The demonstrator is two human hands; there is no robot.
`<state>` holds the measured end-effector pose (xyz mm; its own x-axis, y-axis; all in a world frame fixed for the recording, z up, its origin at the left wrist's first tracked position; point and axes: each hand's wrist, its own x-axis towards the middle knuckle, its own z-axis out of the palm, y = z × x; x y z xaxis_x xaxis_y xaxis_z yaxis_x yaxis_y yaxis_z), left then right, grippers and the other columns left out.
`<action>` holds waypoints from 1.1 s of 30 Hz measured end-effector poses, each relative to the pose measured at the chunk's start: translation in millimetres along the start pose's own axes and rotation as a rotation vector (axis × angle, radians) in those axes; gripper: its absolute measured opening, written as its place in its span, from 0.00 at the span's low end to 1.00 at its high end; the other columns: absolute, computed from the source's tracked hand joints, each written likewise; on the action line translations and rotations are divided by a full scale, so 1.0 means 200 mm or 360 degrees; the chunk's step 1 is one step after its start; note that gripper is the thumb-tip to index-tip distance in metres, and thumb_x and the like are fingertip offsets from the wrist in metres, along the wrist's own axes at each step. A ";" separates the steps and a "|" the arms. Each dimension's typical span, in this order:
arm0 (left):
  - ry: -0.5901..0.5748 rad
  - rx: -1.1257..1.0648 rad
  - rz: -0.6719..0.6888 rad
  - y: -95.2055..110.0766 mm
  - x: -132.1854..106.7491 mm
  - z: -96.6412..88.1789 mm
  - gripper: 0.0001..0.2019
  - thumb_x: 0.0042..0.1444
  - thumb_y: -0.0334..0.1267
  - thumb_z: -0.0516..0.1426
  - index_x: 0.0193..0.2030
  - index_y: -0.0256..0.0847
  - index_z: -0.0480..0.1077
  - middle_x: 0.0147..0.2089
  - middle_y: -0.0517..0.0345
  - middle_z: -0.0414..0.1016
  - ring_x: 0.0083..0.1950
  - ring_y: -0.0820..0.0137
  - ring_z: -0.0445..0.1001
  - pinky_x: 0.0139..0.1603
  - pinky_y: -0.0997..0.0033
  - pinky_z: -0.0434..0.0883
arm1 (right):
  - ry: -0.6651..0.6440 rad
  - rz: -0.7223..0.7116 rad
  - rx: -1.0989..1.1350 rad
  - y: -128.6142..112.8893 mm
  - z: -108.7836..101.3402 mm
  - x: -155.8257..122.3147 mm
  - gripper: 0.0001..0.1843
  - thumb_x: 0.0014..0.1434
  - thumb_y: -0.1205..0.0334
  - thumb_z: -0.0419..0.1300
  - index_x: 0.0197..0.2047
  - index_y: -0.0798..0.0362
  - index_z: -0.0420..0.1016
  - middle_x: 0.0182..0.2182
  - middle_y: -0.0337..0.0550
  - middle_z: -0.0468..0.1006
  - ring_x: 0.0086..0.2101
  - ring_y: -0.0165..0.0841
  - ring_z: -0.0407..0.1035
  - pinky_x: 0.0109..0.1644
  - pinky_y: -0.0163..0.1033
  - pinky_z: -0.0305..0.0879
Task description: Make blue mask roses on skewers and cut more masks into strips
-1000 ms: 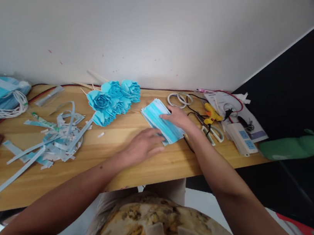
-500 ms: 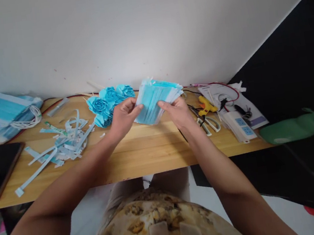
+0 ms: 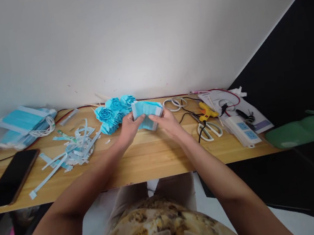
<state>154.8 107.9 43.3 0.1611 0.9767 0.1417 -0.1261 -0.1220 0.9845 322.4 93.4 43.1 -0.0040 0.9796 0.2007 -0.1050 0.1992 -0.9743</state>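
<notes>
Stack of blue sheets (image 3: 146, 108) — left hand (image 3: 129, 128) and right hand (image 3: 169, 122) pinching 1 end each — near the worktop (image 3: 151, 159)'s back edge.

Behind the stack of pleated blue sheets (image 3: 146, 108), most fingers of your left hand (image 3: 129, 129) and right hand (image 3: 170, 122) are hidden, and you cannot count the layers. The blue flowers (image 3: 112, 115) hide the near ends of the sticks (image 3: 101, 97). Print on the paper (image 3: 259, 123) is too small to read. Your patterned shirt (image 3: 138, 233) runs off the bottom edge.
</notes>
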 end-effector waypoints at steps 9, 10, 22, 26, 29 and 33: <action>-0.0114 -0.0052 -0.0141 -0.07 -0.04 -0.01 0.24 0.42 0.51 0.72 0.40 0.34 0.79 0.41 0.51 0.83 0.41 0.62 0.78 0.49 0.62 0.74 | 0.0050 0.0088 0.0036 0.11 -0.03 -0.06 0.29 0.46 0.44 0.75 0.48 0.48 0.77 0.46 0.42 0.83 0.46 0.40 0.76 0.56 0.46 0.71; -0.0121 -0.0030 -0.0153 -0.08 -0.04 -0.01 0.24 0.42 0.51 0.72 0.39 0.34 0.79 0.40 0.51 0.83 0.41 0.62 0.78 0.50 0.61 0.74 | 0.0051 0.0110 0.0042 0.12 -0.02 -0.06 0.29 0.45 0.45 0.75 0.48 0.48 0.77 0.46 0.42 0.84 0.46 0.40 0.76 0.56 0.46 0.71; -0.0151 0.0102 -0.0122 -0.12 0.00 -0.04 0.24 0.42 0.53 0.72 0.38 0.35 0.79 0.40 0.51 0.83 0.43 0.59 0.79 0.46 0.62 0.75 | 0.0046 0.0185 0.0059 0.12 -0.02 -0.03 0.26 0.43 0.45 0.76 0.43 0.50 0.80 0.42 0.42 0.85 0.42 0.39 0.77 0.55 0.47 0.72; -0.0152 0.0231 -0.0172 -0.16 0.00 -0.03 0.24 0.40 0.55 0.71 0.33 0.35 0.79 0.36 0.52 0.82 0.42 0.58 0.78 0.44 0.61 0.75 | 0.0053 0.0272 0.0051 0.15 -0.02 -0.04 0.28 0.41 0.43 0.77 0.42 0.51 0.81 0.42 0.43 0.86 0.43 0.40 0.78 0.55 0.48 0.73; -0.0145 0.0225 -0.0154 -0.15 0.00 -0.04 0.23 0.42 0.55 0.69 0.34 0.35 0.79 0.36 0.51 0.82 0.39 0.60 0.78 0.41 0.61 0.75 | 0.0017 0.0320 0.0061 0.12 -0.03 -0.04 0.28 0.41 0.43 0.77 0.41 0.50 0.82 0.42 0.43 0.86 0.41 0.40 0.78 0.51 0.48 0.75; -0.0239 0.0229 -0.0176 -0.12 -0.02 -0.08 0.22 0.43 0.54 0.69 0.35 0.36 0.79 0.36 0.51 0.81 0.37 0.60 0.78 0.38 0.61 0.75 | -0.0092 0.0372 0.0073 0.07 -0.06 -0.03 0.26 0.43 0.45 0.77 0.42 0.50 0.82 0.42 0.43 0.86 0.40 0.40 0.78 0.49 0.46 0.76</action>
<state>142.1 110.0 18.4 0.3116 0.9496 0.0350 0.0397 -0.0499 0.9980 333.5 90.2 27.8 -0.0901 0.9957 -0.0229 -0.1398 -0.0354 -0.9896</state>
